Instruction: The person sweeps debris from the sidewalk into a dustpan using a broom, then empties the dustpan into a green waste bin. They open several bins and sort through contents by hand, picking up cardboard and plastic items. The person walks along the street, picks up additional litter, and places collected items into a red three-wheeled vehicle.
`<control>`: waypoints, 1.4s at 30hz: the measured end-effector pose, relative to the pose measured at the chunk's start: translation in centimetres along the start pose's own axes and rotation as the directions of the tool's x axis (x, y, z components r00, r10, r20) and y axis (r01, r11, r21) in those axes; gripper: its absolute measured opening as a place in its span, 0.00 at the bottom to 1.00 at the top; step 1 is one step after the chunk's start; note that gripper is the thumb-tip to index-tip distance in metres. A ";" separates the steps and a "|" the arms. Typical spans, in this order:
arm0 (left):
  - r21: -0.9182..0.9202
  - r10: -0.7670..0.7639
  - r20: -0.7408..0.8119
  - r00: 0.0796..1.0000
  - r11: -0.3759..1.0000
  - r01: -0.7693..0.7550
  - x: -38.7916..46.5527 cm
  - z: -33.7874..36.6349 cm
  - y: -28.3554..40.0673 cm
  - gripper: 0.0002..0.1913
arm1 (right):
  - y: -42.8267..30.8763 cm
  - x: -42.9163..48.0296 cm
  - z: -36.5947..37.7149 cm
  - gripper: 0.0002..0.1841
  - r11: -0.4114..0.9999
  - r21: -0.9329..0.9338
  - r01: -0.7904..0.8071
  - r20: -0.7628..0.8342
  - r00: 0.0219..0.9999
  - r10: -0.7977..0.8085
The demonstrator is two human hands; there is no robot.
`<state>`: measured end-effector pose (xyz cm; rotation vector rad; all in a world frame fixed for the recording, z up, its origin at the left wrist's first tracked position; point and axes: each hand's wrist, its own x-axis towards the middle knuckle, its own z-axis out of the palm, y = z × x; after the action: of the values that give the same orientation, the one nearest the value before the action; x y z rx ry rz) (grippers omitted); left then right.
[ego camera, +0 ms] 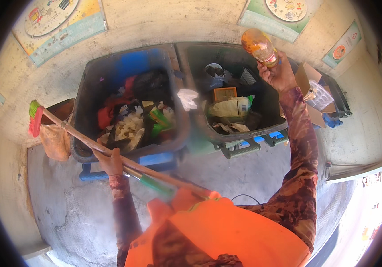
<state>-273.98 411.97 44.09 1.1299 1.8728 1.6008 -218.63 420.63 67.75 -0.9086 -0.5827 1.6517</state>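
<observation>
My left hand is closed around the wooden handle of a broom, which slants across my front with its green and red bristles at the far left. A second pole with a green grip runs beside it near the same hand. Raised at the upper right, my right hand grips a bottle with amber contents and a red label, over the right edge of the right wheeled bin. The left wheeled bin holds mixed rubbish and bags. In the right bin lie an orange-framed tray and a yellowish packet.
An open cardboard box with clear plastic trays stands beyond my right forearm. A brown container stands left of the bins. Posters hang on the wall behind. Bin handles project over the concrete floor.
</observation>
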 end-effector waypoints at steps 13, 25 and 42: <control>-0.023 0.106 -0.056 0.993 0.994 -0.107 -2.5 2.9 0.6 0.56 | 2.1 4.3 5.0 0.27 0.958 -0.267 0.103 -0.065 0.990 -0.124; -0.291 -0.088 0.218 0.972 0.945 0.151 -6.7 7.9 1.7 0.63 | 6.9 7.7 11.1 0.26 0.818 -0.539 0.199 0.029 0.975 -0.218; -0.452 -0.118 0.330 0.937 0.851 0.267 -6.8 6.6 4.3 0.61 | -17.1 -12.0 -12.7 0.43 -0.053 -0.893 -0.448 0.125 -0.133 -0.983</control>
<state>-263.76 410.60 45.36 0.8578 1.2422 1.5684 -197.29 412.68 76.68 -1.9261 -0.7824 -1.0200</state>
